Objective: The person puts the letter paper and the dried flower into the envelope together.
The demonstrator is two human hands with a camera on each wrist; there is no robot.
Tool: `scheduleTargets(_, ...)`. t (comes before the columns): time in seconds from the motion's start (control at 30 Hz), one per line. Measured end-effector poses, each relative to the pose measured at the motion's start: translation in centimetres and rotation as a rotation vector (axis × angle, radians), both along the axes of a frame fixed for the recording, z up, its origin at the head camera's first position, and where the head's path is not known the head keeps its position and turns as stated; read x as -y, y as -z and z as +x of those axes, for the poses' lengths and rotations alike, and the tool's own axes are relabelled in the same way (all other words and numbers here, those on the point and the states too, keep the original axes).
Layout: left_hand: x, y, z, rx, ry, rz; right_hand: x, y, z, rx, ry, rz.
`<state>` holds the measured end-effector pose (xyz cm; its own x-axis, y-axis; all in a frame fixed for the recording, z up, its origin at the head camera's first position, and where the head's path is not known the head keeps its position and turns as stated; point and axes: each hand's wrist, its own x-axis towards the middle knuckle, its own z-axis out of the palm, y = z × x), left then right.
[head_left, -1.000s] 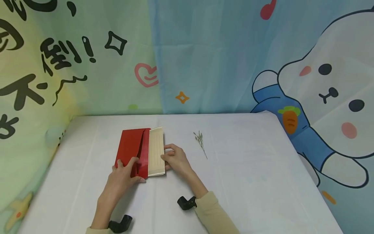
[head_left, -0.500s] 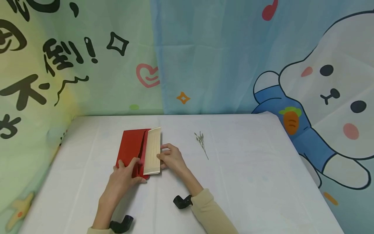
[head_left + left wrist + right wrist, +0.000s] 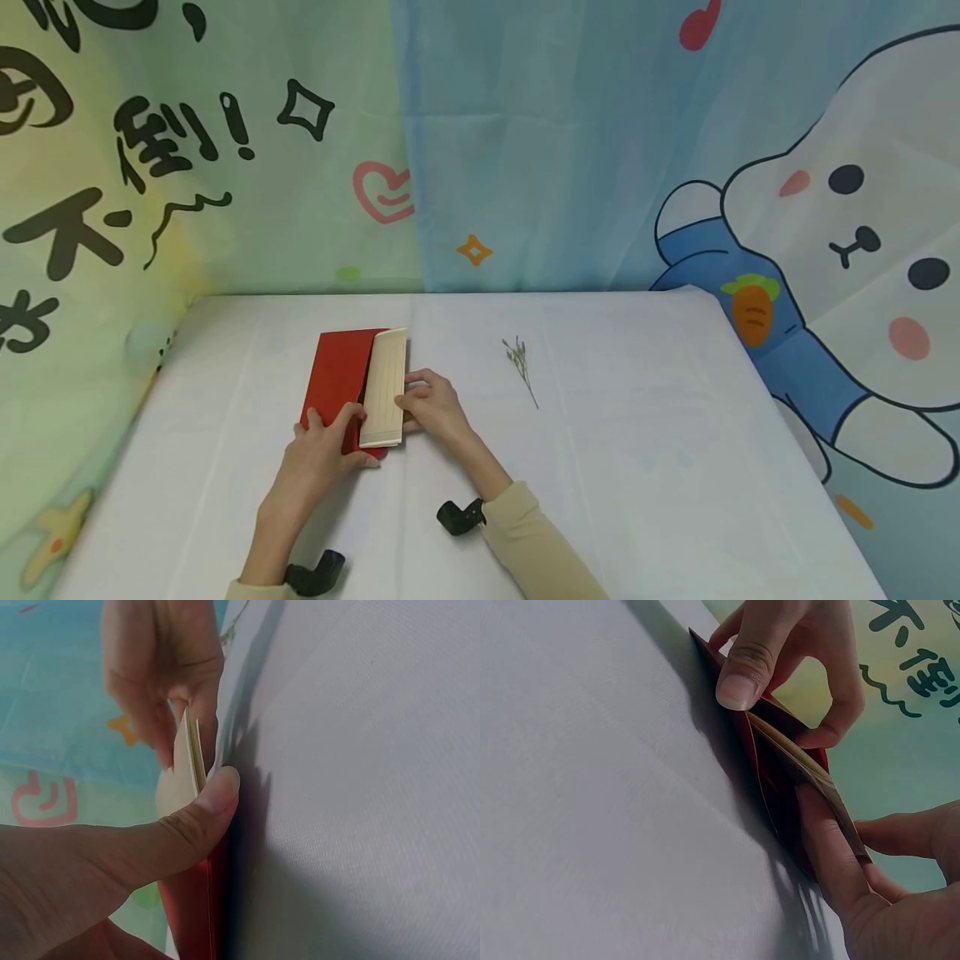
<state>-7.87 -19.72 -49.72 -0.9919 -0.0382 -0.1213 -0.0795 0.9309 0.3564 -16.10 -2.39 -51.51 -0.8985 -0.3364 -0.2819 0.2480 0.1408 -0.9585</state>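
A red envelope (image 3: 337, 371) lies on the white-covered table with its opening to the right. Folded cream lined paper (image 3: 386, 387) sits partly inside that opening. My left hand (image 3: 318, 454) holds the envelope's near edge, the thumb low and the fingers on top; the left wrist view shows the thumb (image 3: 169, 836) across the edge. With the thumb and fingers of my right hand (image 3: 438, 408) I pinch the paper's right edge. In the right wrist view the paper (image 3: 799, 757) runs between the envelope's spread walls. Its inserted part is hidden.
A small dried flower sprig (image 3: 519, 362) lies on the white tablecloth (image 3: 637, 467) to the right of the hands. Black wrist devices (image 3: 315, 573) are on both wrists. Printed fabric (image 3: 525, 150) hangs behind and at the left of the table.
My right hand has moved left, sliding the folded paper deeper into the red envelope, so less of the paper sticks out. The left hand keeps its hold on the envelope.
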Motion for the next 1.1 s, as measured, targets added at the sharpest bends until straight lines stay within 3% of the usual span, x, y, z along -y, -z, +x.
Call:
scheduleTargets(0.37, 0.0, -0.1, -0.1, 0.005, -0.003, -0.015, 1.0, 0.2, 0.0, 0.002, 0.006, -0.016)
scheduleTargets(0.67, 0.0, -0.3, 0.0, 0.000, 0.000, -0.007, 1.2, -2.7, 1.2, 0.020, -0.008, -0.051)
scheduleTargets(0.93, 0.1, -0.1, -0.1, 0.002, 0.001, -0.008, 2.1, 0.1, 0.6, 0.021, 0.011, -0.047)
scheduleTargets(1.1, 0.1, 0.0, 0.0, -0.005, 0.002, -0.013, 2.2, 0.7, 0.4, 0.031, 0.005, -0.068)
